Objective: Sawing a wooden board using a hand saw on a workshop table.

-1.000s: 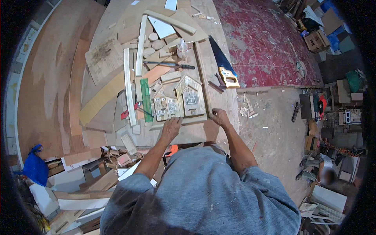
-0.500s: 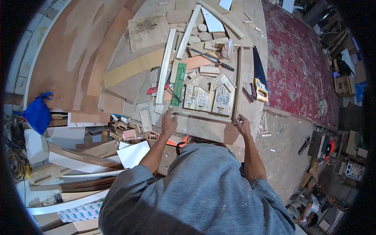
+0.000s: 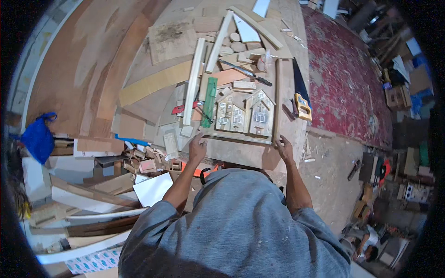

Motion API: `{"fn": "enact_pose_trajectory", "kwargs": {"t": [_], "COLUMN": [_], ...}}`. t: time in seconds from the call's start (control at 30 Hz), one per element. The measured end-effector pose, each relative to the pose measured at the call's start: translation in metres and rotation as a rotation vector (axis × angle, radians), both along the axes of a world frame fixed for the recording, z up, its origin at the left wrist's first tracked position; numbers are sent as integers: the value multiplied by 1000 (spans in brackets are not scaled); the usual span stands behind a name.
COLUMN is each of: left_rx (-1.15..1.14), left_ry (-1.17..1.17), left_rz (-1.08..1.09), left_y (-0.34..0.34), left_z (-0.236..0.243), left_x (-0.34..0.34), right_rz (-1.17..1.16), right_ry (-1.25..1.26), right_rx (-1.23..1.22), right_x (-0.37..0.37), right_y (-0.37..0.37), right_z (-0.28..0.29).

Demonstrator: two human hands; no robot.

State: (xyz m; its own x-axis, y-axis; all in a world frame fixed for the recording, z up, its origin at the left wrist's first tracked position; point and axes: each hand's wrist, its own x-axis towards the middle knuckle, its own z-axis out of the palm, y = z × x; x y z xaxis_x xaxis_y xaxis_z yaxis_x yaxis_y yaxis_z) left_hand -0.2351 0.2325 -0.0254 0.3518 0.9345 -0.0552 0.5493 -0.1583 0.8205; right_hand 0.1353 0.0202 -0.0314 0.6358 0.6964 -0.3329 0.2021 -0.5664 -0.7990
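- Left hand (image 3: 198, 148): at the left end of a long, pale wooden strip (image 3: 238, 137); grip unclear.
- Right hand (image 3: 284, 150): near its right end; grip unclear.
- Strip: on the plywood counter (image 3: 232, 153), before brown wooden house-shaped cutouts (image 3: 262, 124).

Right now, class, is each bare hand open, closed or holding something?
Left hand: by the left end of the long, pale wooden strip; grip cannot be told.
Right hand: by its right end; grip unclear.
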Motion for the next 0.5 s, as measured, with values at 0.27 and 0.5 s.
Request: {"fn": "enact_pose_trajectory", "kwargs": {"t": [0.27,0.5], "left_rx": [51,144], "left_ry": [60,51], "left_rz": [-67,-116], "left_y": [-9,-16], "left_z": [-4,-11], "left_x": [-35,-43], "right_rz": [-216,-390], "right_ry": [46,-162], "right_rx": [57,6], "right_x": [-20,-53], "right_y": [-31,-92], "right_z": [-9,-19]}}
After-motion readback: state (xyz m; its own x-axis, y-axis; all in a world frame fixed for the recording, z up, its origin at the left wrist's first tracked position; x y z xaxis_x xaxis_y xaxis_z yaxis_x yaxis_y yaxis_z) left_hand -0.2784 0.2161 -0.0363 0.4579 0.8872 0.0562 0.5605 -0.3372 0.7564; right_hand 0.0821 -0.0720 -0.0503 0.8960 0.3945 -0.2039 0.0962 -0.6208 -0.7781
